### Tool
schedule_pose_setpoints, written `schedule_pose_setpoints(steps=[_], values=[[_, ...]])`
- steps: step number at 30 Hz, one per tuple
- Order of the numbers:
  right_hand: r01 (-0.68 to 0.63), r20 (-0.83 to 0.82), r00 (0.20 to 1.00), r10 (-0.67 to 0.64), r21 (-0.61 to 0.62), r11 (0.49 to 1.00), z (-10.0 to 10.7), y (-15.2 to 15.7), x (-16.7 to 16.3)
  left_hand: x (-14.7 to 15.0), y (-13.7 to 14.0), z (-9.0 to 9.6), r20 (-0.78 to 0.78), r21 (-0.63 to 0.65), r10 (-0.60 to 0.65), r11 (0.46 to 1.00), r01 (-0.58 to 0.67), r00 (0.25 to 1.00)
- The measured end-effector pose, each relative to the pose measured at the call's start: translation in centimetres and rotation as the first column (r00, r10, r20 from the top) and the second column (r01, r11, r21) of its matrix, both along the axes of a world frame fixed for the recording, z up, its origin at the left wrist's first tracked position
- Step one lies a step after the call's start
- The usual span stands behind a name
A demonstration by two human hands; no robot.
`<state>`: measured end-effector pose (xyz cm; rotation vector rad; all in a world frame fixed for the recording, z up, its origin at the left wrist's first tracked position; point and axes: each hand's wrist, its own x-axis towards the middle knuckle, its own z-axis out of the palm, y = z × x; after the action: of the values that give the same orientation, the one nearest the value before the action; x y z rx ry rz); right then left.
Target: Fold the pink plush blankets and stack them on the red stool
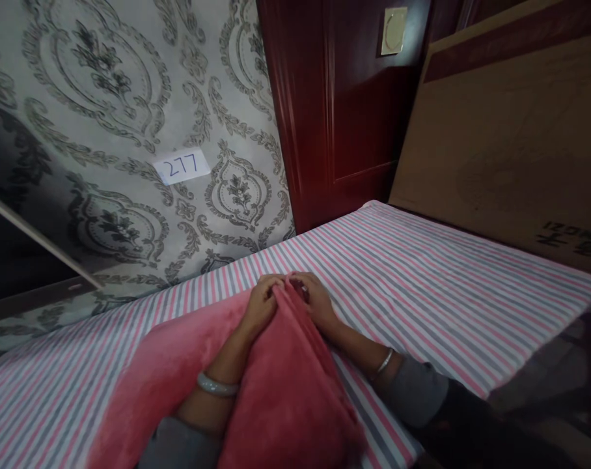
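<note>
One wall [129, 124], papered with grey medallions and scrolls, fills the upper left. Below it spreads a striped cloth [422, 273] in pink, grey and white. At far right a brown carton [510, 143] stands tilted, with dark lettering near its lower edge; a dark red panel [368, 117] stands between wall and carton. Red cloth [286, 404] lies on the striped cloth in the central foreground, one part spread beneath the left forearm, another raised in a fold between the forearms. Grey sleeves [422, 391] reach both forearms. Left hand [263, 299] and right hand [315, 299] lie close together at the fold's far end, fingers curled closed, each gripping the red cloth's edge; some fingertips are hidden. A white card [185, 166] marked 277 is on the wall, a gold-coloured switch [394, 31] on the panel. Each forearm bears a bangle [218, 385].
</note>
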<state>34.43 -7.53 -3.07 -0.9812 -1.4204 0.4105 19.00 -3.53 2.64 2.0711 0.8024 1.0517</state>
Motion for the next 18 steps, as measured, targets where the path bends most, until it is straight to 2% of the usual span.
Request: schedule_pose_setpoints(steps=[3, 6, 13, 18], values=[[0.028, 0.157, 0.987, -0.035, 0.052, 0.998, 0.01, -0.07, -0.07, -0.16, 0.13, 0.06, 0.174, -0.183, 0.008, 0.983, 0.025, 0.985], [0.046, 0.292, 0.955, -0.056, 0.040, 0.998, 0.20, -0.11, -0.11, -0.16, 0.04, 0.35, 0.260, -0.269, 0.021, 0.962, 0.052, 0.965], [0.004, 0.424, 0.904, -0.043, 0.093, 0.996, 0.74, -0.57, -0.23, -0.33, -0.07, 0.54, 0.320, -0.288, 0.076, 0.958, 0.020, 0.944], [0.025, 0.518, 0.852, -0.071, 0.095, 0.995, 0.61, -0.69, -0.23, -0.27, -0.36, 0.58, 0.399, -0.281, 0.100, 0.960, 0.018, 0.912]])
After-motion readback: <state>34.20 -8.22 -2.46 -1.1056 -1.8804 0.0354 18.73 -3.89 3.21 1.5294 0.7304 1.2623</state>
